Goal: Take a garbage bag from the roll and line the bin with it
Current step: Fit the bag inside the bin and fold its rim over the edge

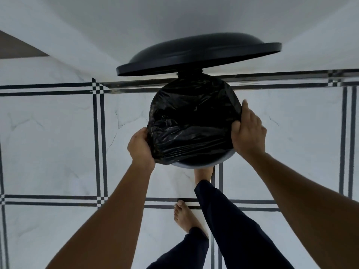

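Observation:
A black garbage bag (192, 121) is spread over the mouth of a round bin (194, 165), covering nearly all of it; only a grey strip of rim shows at the near edge. The bin's black lid (198, 53) stands raised behind it. My left hand (140, 146) grips the bag's edge at the bin's left side, fingers curled round the plastic. My right hand (247, 131) holds the bag at the right side, thumb pressed on top and fingers lying down the outside. No roll is in view.
The bin stands on a white marble-look floor (58, 142) with black grid lines, close to a white wall (174, 20). My right foot (204, 173) is under the bin's front edge. My left foot (184, 216) is planted behind it.

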### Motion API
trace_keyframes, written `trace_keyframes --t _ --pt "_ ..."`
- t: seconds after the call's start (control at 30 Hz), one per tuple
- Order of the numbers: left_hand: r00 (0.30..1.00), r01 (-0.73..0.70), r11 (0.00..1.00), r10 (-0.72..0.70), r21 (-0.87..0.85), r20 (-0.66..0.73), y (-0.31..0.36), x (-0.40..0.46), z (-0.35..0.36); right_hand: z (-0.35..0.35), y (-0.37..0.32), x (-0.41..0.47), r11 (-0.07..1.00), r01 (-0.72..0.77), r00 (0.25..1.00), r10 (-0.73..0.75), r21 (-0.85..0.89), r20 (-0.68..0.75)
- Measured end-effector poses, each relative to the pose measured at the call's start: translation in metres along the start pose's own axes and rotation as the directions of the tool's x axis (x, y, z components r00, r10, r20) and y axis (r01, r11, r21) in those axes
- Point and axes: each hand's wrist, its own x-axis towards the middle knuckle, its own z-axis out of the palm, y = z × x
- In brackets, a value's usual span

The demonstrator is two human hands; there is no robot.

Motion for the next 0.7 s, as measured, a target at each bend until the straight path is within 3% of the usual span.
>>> trace_keyframes --t 0.1,0.17,0.23,0.27,0.37,0.47,0.7 --pt "0.994 -0.020 0.998 0.013 -0.065 -0.111 -0.013 -0.012 -0.004 0.002 0.005 -0.025 0.994 -0.004 1.000 0.004 0.111 0.002" --pt "0.969 -0.128 0.986 0.147 0.105 -0.201 -0.025 -0.022 -0.007 0.003 0.003 -0.036 0.976 -0.038 0.999 0.043 0.216 -0.015" --pt "0.955 -0.206 0.943 0.252 0.263 -0.156 -0.038 -0.036 -0.006 0.003 0.000 -0.042 0.937 -0.142 0.986 0.162 0.318 -0.035" --pt "0.958 -0.211 0.942 0.252 0.260 -0.136 -0.044 -0.042 -0.006 0.003 -0.002 -0.046 0.915 -0.200 0.973 0.228 0.352 -0.040" --pt "0.981 -0.117 0.973 0.144 0.197 -0.127 -0.055 -0.053 -0.011 0.007 -0.003 -0.058 0.865 -0.305 0.933 0.355 0.399 -0.055" --pt "1.000 -0.019 0.986 0.021 0.168 -0.014 -0.065 -0.063 -0.014 0.012 -0.001 -0.071 0.853 -0.350 0.921 0.388 0.386 -0.022" --pt "0.994 -0.004 0.985 -0.015 0.170 0.112 -0.075 -0.088 -0.009 0.015 0.008 -0.076 0.844 -0.401 0.913 0.399 0.356 0.083"
